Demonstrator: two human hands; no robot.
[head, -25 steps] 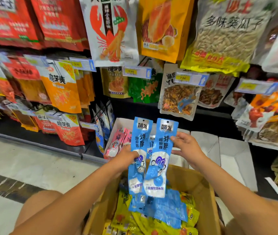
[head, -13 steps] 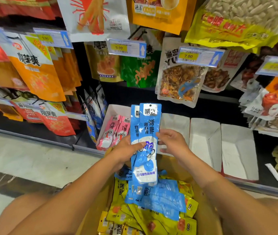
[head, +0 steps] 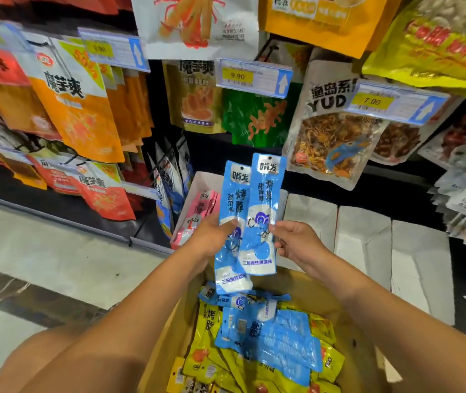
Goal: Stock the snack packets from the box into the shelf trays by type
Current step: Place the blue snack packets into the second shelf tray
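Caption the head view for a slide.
Left hand and right hand hold two blue packets above the cardboard box, before white shelf trays, one holding pink packets.

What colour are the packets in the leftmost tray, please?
Pink; the packets show best in the head view.

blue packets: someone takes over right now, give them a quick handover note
Left hand grips one blue packet.
Right hand pinches a second blue packet, overlapping the first, above the box.
Done: pink packets sit in the left tray.
Left: both held packets, plus more blue packets and yellow packets in the box; white trays stand to the right.
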